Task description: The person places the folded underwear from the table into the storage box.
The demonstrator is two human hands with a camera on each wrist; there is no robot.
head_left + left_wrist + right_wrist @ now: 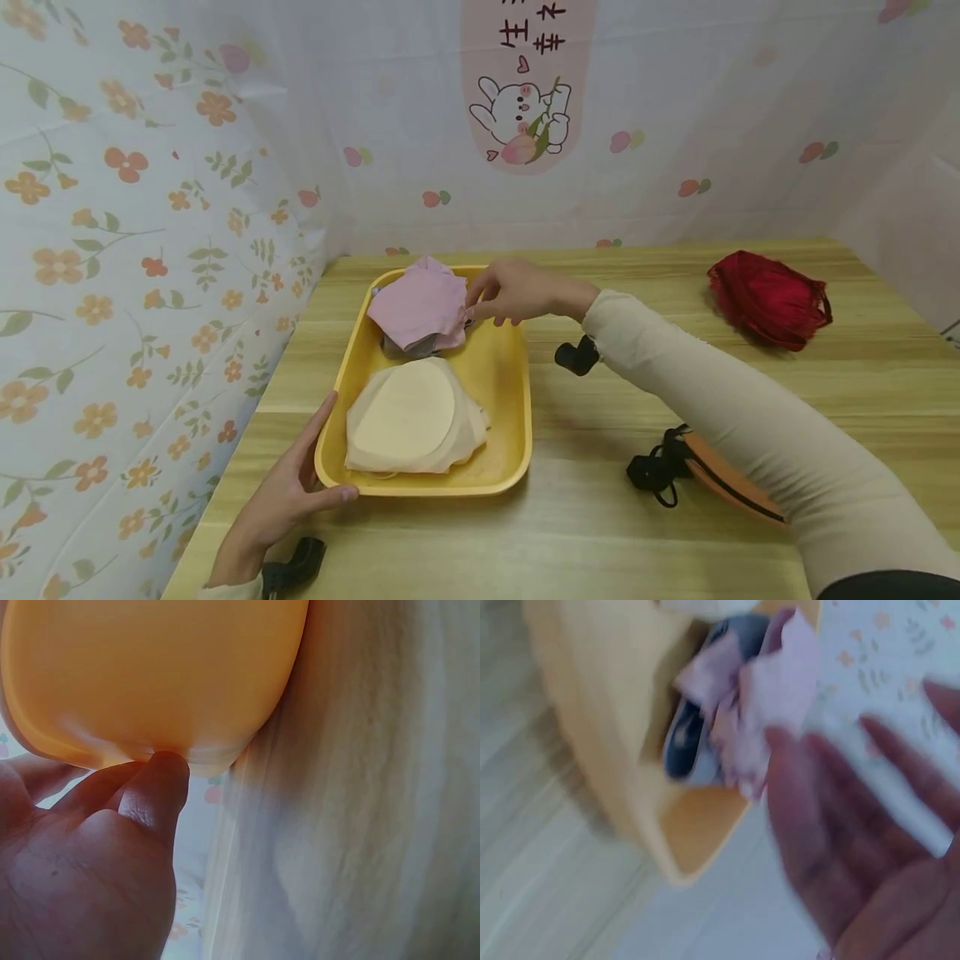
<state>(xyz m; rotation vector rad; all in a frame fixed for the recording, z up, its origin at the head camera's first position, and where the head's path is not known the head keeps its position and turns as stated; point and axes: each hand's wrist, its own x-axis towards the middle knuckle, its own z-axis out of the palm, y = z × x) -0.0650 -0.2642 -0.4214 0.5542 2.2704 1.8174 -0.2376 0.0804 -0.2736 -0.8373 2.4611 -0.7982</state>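
A yellow plastic basin (517, 467) stands on the table. My left hand (281, 492) straddles its near left corner, thumb along the front rim and fingers along the left side. In the left wrist view the thumb (161, 791) touches the basin's outer wall. At the basin's far end lies a crumpled lilac-pink cloth (420, 304) on a grey piece (686, 742) with a dark opening. My right hand (517, 292) is beside that cloth, over the far right rim; the right wrist view shows its fingers apart with nothing between them. A folded beige garment (408, 417) lies in the near half.
A red garment with lacy edging (768, 298) lies at the table's far right. Beneath my right forearm, an orange item (731, 483) with a black strip and a black corded end (652, 473) is partly hidden. Flower-printed cloth (150, 275) hangs along the left and back.
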